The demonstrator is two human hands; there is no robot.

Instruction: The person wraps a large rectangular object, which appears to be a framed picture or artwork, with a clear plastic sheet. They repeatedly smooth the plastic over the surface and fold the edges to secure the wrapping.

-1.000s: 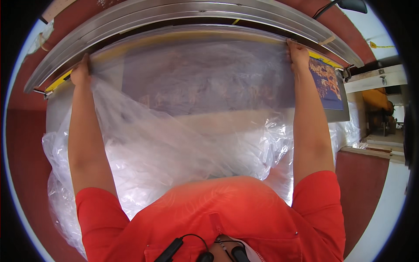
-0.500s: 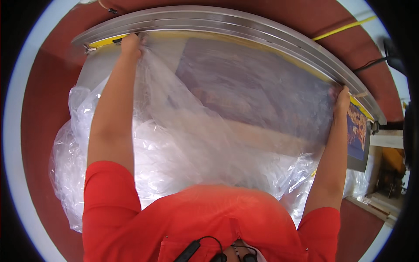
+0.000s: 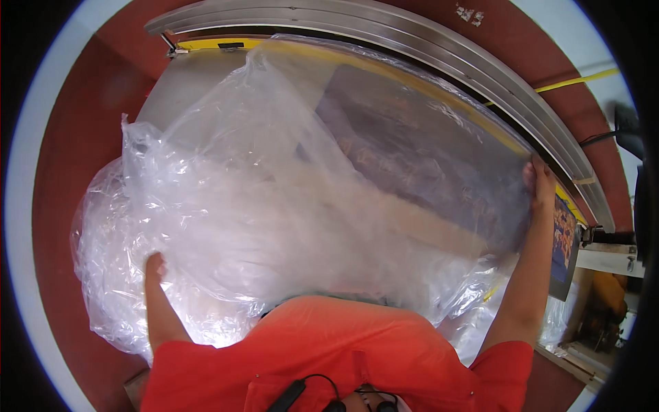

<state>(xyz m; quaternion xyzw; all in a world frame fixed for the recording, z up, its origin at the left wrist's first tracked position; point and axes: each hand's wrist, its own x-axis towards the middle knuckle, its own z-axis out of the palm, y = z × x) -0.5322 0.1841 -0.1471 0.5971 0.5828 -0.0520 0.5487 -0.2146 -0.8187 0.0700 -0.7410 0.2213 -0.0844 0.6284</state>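
A large sheet of clear plastic film (image 3: 247, 206) spreads in loose folds in front of me. Its far edge lies along the yellow strip of a long curved-looking metal bar (image 3: 439, 56). At the right end of that edge my right hand (image 3: 541, 182) is closed on the film. Through the film shows a dark purplish printed panel (image 3: 412, 130). My left hand (image 3: 156, 264) is low on the left, against the crumpled film; its fingers are smeared and partly hidden, so I cannot tell whether they grip it.
Another printed sheet (image 3: 564, 240) with orange and blue on it hangs at the right, beyond my right forearm. A yellow hose or cord (image 3: 580, 80) and a black cable (image 3: 600, 137) run at the upper right. Reddish floor (image 3: 58, 206) borders the film on the left.
My left hand has let go of the film's far left edge and come down toward me, onto the bunched film. My right hand keeps its hold on the right side.
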